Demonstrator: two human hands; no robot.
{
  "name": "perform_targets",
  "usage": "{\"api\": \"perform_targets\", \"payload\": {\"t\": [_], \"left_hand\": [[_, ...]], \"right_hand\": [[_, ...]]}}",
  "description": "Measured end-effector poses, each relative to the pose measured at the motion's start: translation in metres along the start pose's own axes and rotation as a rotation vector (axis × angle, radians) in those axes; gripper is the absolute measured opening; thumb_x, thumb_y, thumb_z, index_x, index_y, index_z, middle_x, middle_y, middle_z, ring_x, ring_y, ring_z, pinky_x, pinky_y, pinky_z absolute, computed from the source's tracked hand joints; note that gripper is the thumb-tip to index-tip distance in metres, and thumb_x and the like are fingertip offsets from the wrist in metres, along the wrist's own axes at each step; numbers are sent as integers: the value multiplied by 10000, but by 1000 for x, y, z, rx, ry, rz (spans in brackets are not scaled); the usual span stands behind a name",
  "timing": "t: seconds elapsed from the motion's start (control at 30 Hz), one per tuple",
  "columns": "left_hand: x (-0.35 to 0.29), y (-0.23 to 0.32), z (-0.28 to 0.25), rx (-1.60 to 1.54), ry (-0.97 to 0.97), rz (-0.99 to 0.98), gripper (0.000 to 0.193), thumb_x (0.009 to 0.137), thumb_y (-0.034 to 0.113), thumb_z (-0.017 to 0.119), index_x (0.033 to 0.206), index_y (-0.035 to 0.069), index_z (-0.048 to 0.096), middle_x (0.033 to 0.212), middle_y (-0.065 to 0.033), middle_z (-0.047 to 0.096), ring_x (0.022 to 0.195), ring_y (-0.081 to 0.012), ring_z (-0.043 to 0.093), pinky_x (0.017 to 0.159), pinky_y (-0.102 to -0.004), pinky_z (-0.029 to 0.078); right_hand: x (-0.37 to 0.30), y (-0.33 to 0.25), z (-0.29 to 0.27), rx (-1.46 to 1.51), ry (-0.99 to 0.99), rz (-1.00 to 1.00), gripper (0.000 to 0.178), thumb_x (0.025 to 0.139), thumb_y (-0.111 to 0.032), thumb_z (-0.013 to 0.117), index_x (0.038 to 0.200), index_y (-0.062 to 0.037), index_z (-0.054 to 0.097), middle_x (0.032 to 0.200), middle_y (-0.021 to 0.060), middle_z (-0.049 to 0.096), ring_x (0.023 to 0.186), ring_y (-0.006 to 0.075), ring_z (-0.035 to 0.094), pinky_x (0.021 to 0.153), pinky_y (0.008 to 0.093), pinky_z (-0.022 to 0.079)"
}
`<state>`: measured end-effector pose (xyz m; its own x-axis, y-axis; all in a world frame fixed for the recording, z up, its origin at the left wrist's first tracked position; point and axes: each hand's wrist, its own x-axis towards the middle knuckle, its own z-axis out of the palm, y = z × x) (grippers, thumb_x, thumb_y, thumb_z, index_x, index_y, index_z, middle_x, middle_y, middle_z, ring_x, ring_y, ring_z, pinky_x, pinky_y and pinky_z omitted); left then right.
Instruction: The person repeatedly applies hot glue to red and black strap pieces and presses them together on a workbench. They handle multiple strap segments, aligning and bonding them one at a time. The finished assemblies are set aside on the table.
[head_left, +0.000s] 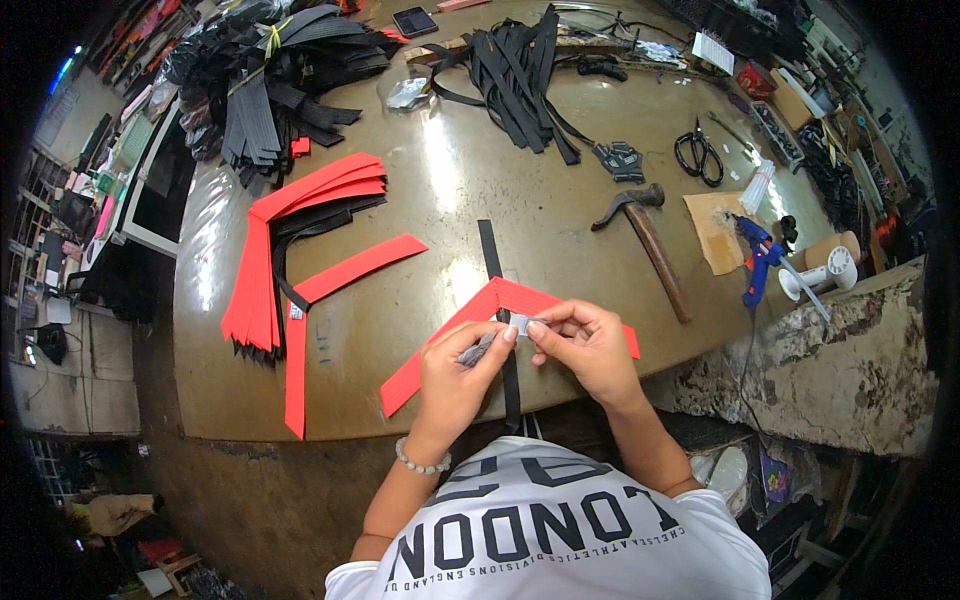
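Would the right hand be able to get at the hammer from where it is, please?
Probably yes: the hammer lies on bare table just beyond the right hand, nothing between them, though its fingers are pinching a small grey piece.

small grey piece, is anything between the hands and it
No. Both hands pinch the small grey piece directly: left hand from the left, right hand from the right, above the red V-shaped piece and black strap. Nothing visible intervenes.

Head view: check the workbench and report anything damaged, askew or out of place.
The bench's right edge is crumbled and chipped, rough and pale where the surface has broken away. The blue glue gun lies beside it near that edge. The hammer and scissors lie flat. Nothing looks spilled.
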<state>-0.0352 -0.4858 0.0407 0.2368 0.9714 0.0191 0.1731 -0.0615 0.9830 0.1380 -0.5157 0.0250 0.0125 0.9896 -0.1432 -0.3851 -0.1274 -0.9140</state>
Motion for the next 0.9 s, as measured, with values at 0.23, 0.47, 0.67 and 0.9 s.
{"api": "perform_targets", "payload": {"t": [0.23,0.47,0.67,0.9], "left_hand": [[8,-5,-1,184,7,74,176,879,144,721,900,-30,710,786,-124,695,693,-156,638,647,-289,493],[46,-27,-2,476,1,117,257,866,206,717,850,-50,701,770,-204,688,669,-266,676,641,-349,508],[52,-34,1,474,0,8,287,839,235,748,823,-44,686,735,-192,675,641,-223,653,624,-339,502],[56,-39,1,460,140,45,308,802,224,794,799,-13,597,684,-115,630,611,-157,573,612,-317,486]], "right_hand": [[8,-2,0,-143,48,124,168,925,-123,685,989,32,664,872,62,693,723,76,640,634,226,521],[52,-6,-4,-898,19,-95,229,843,-198,724,821,20,657,691,137,665,624,207,660,595,332,515],[65,0,-9,-1002,4,17,239,807,-239,730,787,-9,667,665,138,660,608,283,659,595,381,510],[66,-2,-8,-1023,-5,22,238,799,-248,730,773,-19,669,664,134,662,618,293,664,601,390,511]]}}
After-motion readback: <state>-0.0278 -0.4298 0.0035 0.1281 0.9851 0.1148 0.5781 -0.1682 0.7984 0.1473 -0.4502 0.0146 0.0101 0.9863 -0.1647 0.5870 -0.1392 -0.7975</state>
